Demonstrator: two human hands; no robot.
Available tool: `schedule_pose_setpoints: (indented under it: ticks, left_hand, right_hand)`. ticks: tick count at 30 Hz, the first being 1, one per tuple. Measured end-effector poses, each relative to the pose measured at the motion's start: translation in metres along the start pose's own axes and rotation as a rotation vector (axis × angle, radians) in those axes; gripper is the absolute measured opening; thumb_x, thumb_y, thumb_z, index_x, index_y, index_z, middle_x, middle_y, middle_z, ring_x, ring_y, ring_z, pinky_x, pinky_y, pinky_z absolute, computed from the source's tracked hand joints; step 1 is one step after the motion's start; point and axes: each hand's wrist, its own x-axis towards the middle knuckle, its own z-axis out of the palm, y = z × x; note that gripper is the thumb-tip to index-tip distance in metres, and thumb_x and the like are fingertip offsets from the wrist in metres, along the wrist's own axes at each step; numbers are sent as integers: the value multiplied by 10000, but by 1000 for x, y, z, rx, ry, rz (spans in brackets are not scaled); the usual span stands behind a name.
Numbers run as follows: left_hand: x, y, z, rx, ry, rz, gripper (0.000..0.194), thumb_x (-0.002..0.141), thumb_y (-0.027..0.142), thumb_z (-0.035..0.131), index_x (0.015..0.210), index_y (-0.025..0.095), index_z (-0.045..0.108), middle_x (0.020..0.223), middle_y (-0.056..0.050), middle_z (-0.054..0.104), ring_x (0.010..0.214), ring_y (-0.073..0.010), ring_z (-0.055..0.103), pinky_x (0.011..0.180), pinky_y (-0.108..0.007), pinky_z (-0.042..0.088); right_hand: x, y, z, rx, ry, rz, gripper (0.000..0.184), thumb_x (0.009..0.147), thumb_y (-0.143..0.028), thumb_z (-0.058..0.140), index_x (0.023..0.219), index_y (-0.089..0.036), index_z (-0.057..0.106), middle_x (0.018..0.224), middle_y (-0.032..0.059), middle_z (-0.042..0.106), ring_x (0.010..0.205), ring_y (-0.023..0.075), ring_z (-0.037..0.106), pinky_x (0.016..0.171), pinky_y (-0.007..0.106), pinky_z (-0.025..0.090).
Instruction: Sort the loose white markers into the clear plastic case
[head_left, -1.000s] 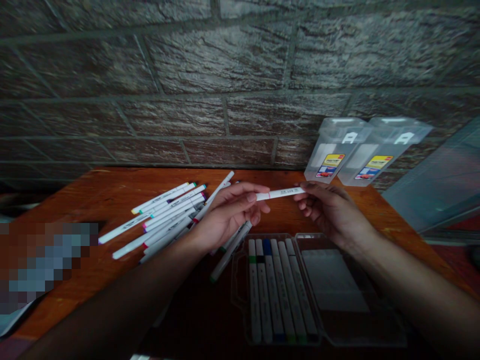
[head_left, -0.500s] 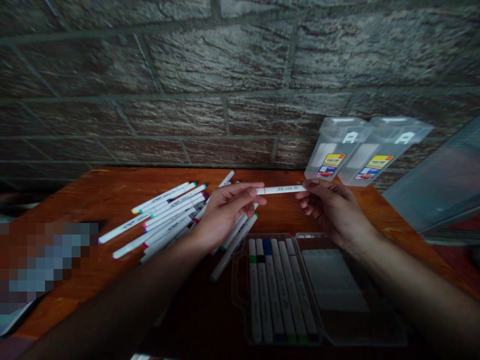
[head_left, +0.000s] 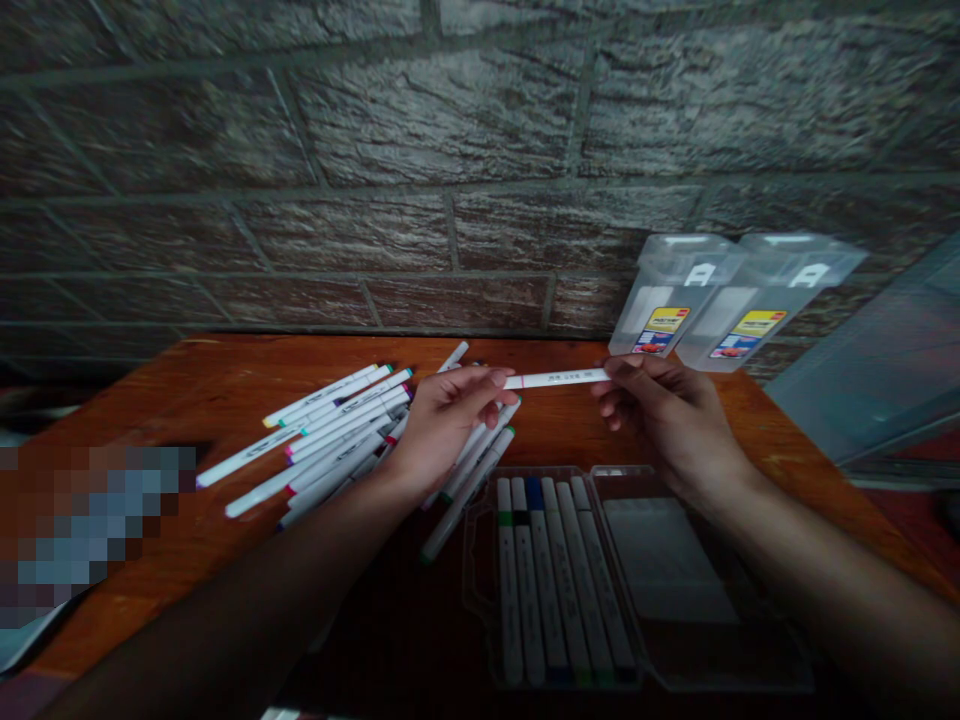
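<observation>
A white marker (head_left: 559,379) with a thin red band is held level above the wooden table (head_left: 187,390). My right hand (head_left: 660,415) pinches its right end. My left hand (head_left: 442,420) has its fingertips curled at the marker's left end, thumb against forefinger. Under my left hand lies a loose heap of white markers (head_left: 337,430) with coloured caps. In front of my hands an open clear plastic case (head_left: 637,580) holds several markers (head_left: 555,580) side by side in its left half; its right half shows only a pale insert.
Two clear marker boxes (head_left: 720,300) with yellow labels lean against the brick wall at the back right. A blurred-out patch (head_left: 90,530) covers the table's left side. A pale slanted panel (head_left: 877,370) rises at the right edge.
My left hand has slid left and slightly down along the marker, exposing more of its barrel. My right hand keeps its grip and has barely moved.
</observation>
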Motion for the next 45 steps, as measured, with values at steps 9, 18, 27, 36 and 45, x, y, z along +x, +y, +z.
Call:
schedule_pose_setpoints:
  ticks: [9,18,27,36,45]
  left_hand:
    - [-1,1,0,-4,-28,-20,218,827,339,811,947,159,779,807,-54,738,596,-85,546,562,-235,414]
    - [-1,1,0,17,-54,0,186,779,282,846,897,162,767,816,-42,734,625,-83,566,602,-234,427]
    - [-1,1,0,41,-59,1,221,745,274,875,903,155,777,792,-26,716,646,-84,566,607,-217,431]
    - [-2,1,-2,52,-63,-16,221,788,297,841,965,171,803,789,-29,703,652,-93,553,619,-237,427]
    - [-2,2,-1,68,-93,-3,164,826,306,804,894,159,776,788,-36,710,631,-91,554,600,-232,423]
  right_hand:
    - [0,-2,1,-19,-31,-19,162,789,-336,813,753,-190,752,705,26,727,523,96,608,442,186,485]
    - [0,-3,2,-31,-54,-29,181,782,-357,816,749,-192,752,687,24,712,515,98,603,440,190,485]
    - [-2,-4,2,-43,-60,-27,184,790,-364,810,765,-192,751,682,23,711,515,102,602,441,199,482]
    - [-2,-5,2,-73,-83,-46,181,796,-363,800,742,-200,743,640,12,693,486,103,592,420,207,469]
    - [-3,-4,3,-64,-92,-46,160,786,-345,816,751,-201,755,683,22,723,483,102,606,411,201,477]
